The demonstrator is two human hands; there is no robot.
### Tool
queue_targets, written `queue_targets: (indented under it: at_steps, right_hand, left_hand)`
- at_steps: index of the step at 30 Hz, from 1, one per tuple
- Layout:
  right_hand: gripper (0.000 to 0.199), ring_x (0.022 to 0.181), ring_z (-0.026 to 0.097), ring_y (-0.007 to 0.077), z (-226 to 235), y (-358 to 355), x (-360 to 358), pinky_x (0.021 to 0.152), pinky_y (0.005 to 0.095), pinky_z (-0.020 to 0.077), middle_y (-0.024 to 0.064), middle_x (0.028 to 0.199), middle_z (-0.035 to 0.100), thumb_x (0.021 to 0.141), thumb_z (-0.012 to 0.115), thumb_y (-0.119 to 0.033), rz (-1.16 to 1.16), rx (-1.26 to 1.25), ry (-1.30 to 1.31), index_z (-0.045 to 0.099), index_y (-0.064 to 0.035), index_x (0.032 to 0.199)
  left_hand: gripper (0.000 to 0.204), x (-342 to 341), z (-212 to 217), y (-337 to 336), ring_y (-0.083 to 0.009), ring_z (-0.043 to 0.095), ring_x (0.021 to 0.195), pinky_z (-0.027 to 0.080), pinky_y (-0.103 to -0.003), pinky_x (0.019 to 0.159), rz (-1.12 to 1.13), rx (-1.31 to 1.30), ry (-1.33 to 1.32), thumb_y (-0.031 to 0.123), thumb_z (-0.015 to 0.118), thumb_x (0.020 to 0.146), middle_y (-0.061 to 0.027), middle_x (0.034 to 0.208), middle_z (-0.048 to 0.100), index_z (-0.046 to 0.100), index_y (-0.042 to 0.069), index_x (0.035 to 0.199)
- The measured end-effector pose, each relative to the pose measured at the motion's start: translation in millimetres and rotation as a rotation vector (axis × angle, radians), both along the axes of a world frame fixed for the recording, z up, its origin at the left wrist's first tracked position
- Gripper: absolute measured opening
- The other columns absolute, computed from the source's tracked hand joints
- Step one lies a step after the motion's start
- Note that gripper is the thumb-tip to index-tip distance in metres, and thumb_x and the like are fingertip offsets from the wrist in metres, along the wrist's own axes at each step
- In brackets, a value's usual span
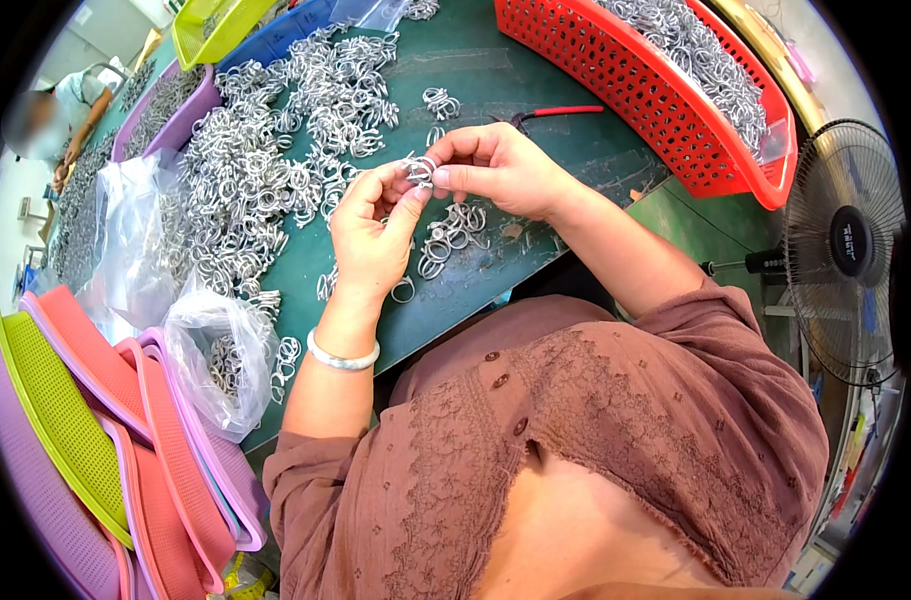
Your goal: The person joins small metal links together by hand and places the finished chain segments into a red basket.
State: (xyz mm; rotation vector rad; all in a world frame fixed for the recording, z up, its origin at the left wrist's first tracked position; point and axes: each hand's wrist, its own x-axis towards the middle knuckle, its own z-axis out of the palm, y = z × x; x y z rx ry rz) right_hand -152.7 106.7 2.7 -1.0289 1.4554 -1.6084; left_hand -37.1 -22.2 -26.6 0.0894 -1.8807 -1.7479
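My left hand (pixel 373 232) and my right hand (pixel 497 166) meet above the green table (pixel 535 70), both pinching one small silver metal ring clip (pixel 420 171) between fingertips. A white bangle (pixel 342 357) circles my left wrist. Just below the hands lies a small cluster of finished metal rings (pixel 453 236). A big heap of the same loose metal rings (pixel 275 150) spreads over the table to the left of my hands.
A red perforated basket (pixel 665 95) full of metal rings stands at the upper right, red-handled pliers (pixel 555 113) beside it. Clear plastic bags (pixel 210 355), stacked coloured trays (pixel 95 430) at left. A fan (pixel 843 245) at right. Another person (pixel 60 115) sits far left.
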Motion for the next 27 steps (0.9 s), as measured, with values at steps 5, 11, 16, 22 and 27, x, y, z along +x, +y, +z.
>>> queue_targets:
  at_steps: [5,11,16,22,27]
  right_hand:
    - [0.016,0.069,0.052,0.0062,-1,0,1,0.059,0.0196,0.0424,0.0012,0.078,0.059,0.081,0.056,-0.010,-0.008,0.009,-0.038,0.059,0.0014,0.092]
    - [0.016,0.068,0.051,0.0049,-2,0,3,0.059,0.0192,0.0418,0.0006,0.077,0.059,0.081,0.057,-0.011,-0.042,0.018,0.029,0.059,0.0016,0.091]
    - [0.015,0.070,0.052,0.0052,-3,0,5,0.064,0.0205,0.0432,0.0014,0.076,0.059,0.080,0.058,-0.009,-0.058,-0.005,0.051,0.059,0.0021,0.090]
    - [0.007,0.070,0.050,0.0052,0,2,11,0.061,0.0196,0.0410,-0.0002,0.077,0.057,0.078,0.059,-0.003,-0.097,-0.055,0.197,0.057,0.0008,0.084]
    - [0.010,0.067,0.056,0.0119,2,2,15,0.058,0.0245,0.0449,0.0049,0.074,0.056,0.072,0.064,-0.004,-0.201,-0.145,0.502,0.056,0.0002,0.078]
  left_hand:
    - [0.016,0,-2,-1,-0.0048,0.052,0.069,0.043,-0.017,0.060,0.014,-0.017,-0.040,0.003,0.056,0.081,-0.0008,0.084,0.058,0.056,-0.001,0.097]
    - [0.014,4,4,2,-0.0074,0.055,0.061,0.044,-0.018,0.054,0.009,0.164,-0.164,0.007,0.053,0.084,-0.0029,0.077,0.059,0.058,-0.001,0.094]
    - [0.014,3,1,2,-0.0078,0.056,0.061,0.044,-0.018,0.054,0.027,0.131,-0.157,0.008,0.052,0.085,-0.0031,0.074,0.060,0.058,-0.001,0.094]
    - [0.015,1,-1,3,-0.0084,0.056,0.061,0.045,-0.018,0.054,0.032,0.132,-0.110,0.007,0.051,0.085,-0.0043,0.076,0.060,0.058,-0.001,0.096]
    - [0.018,0,-6,-1,-0.0088,0.055,0.063,0.045,-0.020,0.057,-0.022,0.147,-0.072,0.006,0.051,0.085,-0.0052,0.079,0.061,0.058,-0.001,0.100]
